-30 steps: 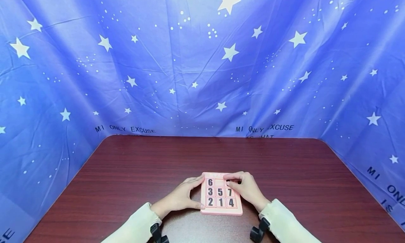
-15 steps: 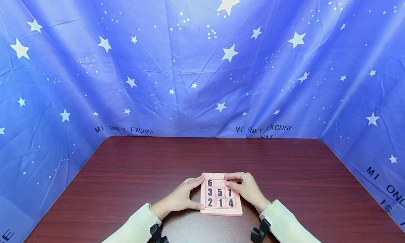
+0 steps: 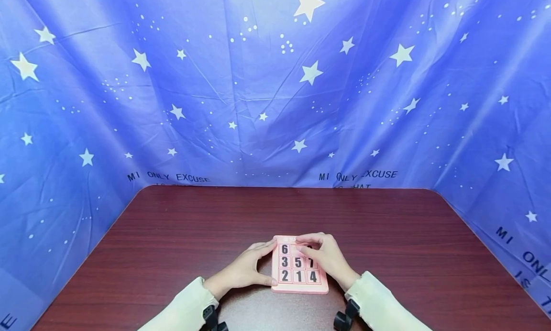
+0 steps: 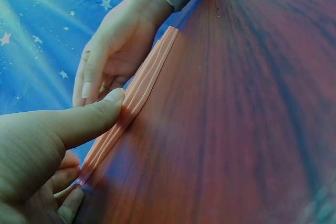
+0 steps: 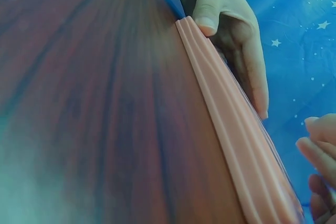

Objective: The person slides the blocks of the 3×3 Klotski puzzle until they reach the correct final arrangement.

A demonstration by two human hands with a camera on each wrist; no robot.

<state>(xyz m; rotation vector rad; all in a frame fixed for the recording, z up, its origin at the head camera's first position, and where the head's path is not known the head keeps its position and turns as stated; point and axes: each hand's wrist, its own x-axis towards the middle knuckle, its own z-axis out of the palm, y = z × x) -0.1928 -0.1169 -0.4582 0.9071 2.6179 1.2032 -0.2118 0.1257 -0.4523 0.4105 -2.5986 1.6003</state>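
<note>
A pink number board [image 3: 300, 287] lies on the dark red surface [image 3: 198, 221], between the two grips. The left grip [image 3: 243, 269] clasps its left side, thumb at the near corner and fingers at the far one. Spreading over both corners like this probably keeps the board from sliding or turning. The right grip [image 3: 328, 257] holds nothing: its fingers are loose and bent over the far right part of the board, thumb tip over the top middle cell, where no number can be seen. Whether the tip presses or only hovers, I cannot tell. Such a low, loose pose seems suited to nudging a tile rather than lifting one.

The numbers face the person. Just right of the left grip's fingertips is a 6 [image 3: 284, 249]; the digit under the right grip is mostly covered. Nearer than these run 3, 5 and a partly hidden 7, then 2, 1 and 4 closest. Pale lettering on the board's far border, beside the right grip's index finger, is too faint to read.

Beyond both grips hangs a blue starry curtain [image 3: 247, 82], with "MI ONLY EXCUSE" printed twice along its bottom; the line below is cut off.
</note>
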